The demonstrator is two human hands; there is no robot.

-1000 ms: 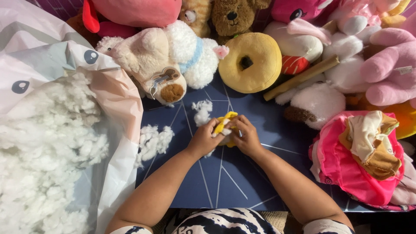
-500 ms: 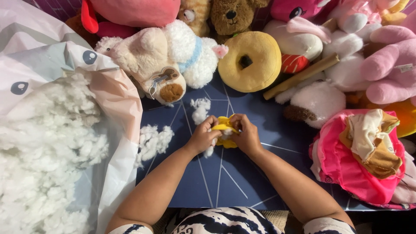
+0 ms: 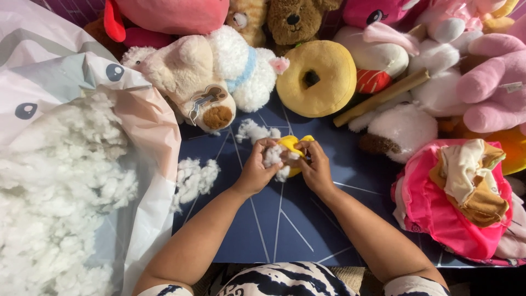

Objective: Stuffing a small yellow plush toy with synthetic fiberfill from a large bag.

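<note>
both hands meet at the middle of the dark blue mat with thin white lines, closed together around a small yellow fabric toy skin. left hand pinches a tuft of white fibre stuffing against the opening of the yellow skin, fingers curled shut on it, while right hand grips the yellow fabric from the other side, thumb and fingers clamped on it. the two hands touch or nearly touch across the toy, which sits just above the mat, near its centre. a small loose clump of white stuffing lies on the mat just beyond the hands, and another loose clump lies to the left, near the edge of a large pale plastic bag with cartoon eyes that is full of white stuffing. along the far edge of the mat lie many plush toys: a cream plush dog with a brown paw pad, a white fluffy plush with a blue collar, a yellow plush doughnut, a brown teddy bear and pink plush animals. a cardboard tube leans between the doughnut and the toys on the right. to the right sits a bright pink fabric pile with tan and cream cloth on top.
</note>
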